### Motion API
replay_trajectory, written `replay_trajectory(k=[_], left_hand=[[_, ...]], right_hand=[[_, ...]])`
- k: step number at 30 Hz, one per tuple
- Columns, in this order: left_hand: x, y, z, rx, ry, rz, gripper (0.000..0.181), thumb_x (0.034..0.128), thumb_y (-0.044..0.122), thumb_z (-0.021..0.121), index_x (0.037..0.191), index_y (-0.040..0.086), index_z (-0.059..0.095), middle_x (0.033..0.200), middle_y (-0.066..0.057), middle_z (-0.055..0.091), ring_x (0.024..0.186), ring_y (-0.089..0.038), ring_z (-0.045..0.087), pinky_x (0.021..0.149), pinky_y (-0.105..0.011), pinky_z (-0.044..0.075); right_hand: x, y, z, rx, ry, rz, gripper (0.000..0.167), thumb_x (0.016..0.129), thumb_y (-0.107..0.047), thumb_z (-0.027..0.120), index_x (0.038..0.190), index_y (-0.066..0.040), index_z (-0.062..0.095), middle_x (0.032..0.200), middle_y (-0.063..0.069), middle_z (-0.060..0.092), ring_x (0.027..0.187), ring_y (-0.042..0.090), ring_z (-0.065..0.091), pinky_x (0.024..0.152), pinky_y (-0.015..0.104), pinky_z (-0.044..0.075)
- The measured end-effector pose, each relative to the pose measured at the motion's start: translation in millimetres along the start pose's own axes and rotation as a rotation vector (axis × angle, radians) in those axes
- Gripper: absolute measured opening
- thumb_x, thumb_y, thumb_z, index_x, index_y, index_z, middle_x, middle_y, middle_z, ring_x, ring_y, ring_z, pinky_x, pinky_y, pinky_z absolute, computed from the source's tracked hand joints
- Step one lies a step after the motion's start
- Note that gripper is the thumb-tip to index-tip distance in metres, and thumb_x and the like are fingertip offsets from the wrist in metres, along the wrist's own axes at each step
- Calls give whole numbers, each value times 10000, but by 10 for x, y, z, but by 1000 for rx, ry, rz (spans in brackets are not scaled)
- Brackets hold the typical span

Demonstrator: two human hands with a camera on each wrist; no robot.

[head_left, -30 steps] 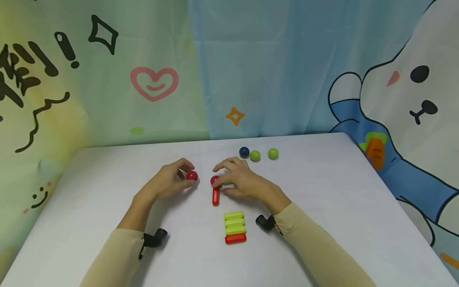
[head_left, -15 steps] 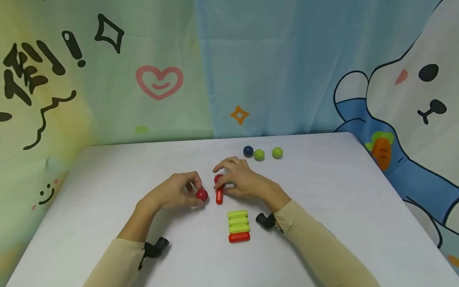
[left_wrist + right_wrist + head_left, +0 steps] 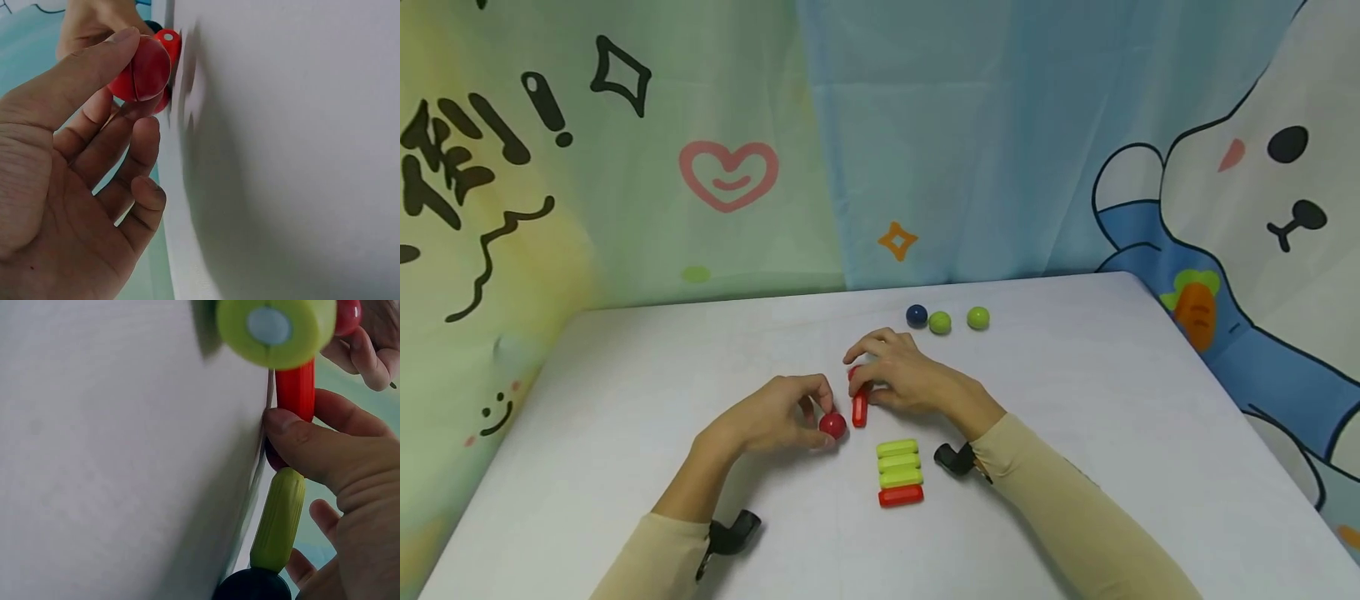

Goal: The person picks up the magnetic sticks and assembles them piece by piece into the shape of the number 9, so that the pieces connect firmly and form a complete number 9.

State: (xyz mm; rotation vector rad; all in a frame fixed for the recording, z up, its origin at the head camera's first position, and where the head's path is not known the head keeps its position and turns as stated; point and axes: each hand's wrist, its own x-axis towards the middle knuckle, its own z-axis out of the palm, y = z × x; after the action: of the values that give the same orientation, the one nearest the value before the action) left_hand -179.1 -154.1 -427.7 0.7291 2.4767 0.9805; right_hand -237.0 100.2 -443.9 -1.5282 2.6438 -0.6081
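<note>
Left hand [image 3: 778,414]: thumb and forefinger closed in a pinch on the left red ball [image 3: 832,425], other fingers loosely bent and off it.
Left red ball: left-centre of the surface [image 3: 625,433], just left of the upright red rod [image 3: 859,410], by its near end; the head view shows a sliver of a gap.
Right hand [image 3: 906,377]: thumb and forefinger pinched in on the far red ball [image 3: 853,372], grip narrowed to about the ball's width.
Far red ball: at the far end of the upright red rod, mostly covered by the fingers.
Upright red rod: lies flat, pointing near-far, between the two hands.
Green rod [image 3: 278,519]: runs from the far red ball, under the right hand. A dark blue ball [image 3: 253,587] looks to meet its other end; that's wrist view only, the hand blocks it from above, so contact not certain.
Near stack: three yellow-green rods [image 3: 898,462] lying side by side, red crosswise rod [image 3: 901,496] along their near side; all near the right hand's wrist camera [image 3: 955,458], to its left.
Far edge: navy ball [image 3: 917,316], a green ball [image 3: 940,322] right beside it, another green ball [image 3: 978,317] farther right.
Backdrop: printed curtain [image 3: 737,83] behind the surface.
</note>
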Motion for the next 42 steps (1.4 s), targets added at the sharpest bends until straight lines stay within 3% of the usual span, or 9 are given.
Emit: replay_trajectory(k=[14, 30, 42], left_hand=[[-35, 8, 52, 1, 5, 10, 308, 798, 210, 872, 955, 229, 607, 890, 89, 649, 875, -163, 628, 769, -316, 495], [0, 51, 170, -22, 122, 108, 395, 735, 173, 932, 985, 196, 627, 852, 62, 659, 781, -166, 643, 690, -255, 536], [22, 144, 257, 172, 161, 170, 411, 741, 246, 942, 915, 187, 574, 834, 90, 605, 727, -105, 582, 671, -232, 501]], right_hand=[[40, 16, 11, -13, -33, 31, 213, 907, -123, 775, 1041, -287, 760, 1374, 4, 578, 1344, 322, 419, 1031, 560, 363], [24, 43, 6, 69, -19, 51, 176, 896, -153, 800, 1024, -265, 755, 1392, 5, 577, 1347, 295, 413, 1051, 538, 344], [22, 49, -5, 93, -23, 46, 180, 899, -166, 799, 1049, -255, 753, 1399, 14, 569, 1357, 294, 401, 1079, 542, 324]])
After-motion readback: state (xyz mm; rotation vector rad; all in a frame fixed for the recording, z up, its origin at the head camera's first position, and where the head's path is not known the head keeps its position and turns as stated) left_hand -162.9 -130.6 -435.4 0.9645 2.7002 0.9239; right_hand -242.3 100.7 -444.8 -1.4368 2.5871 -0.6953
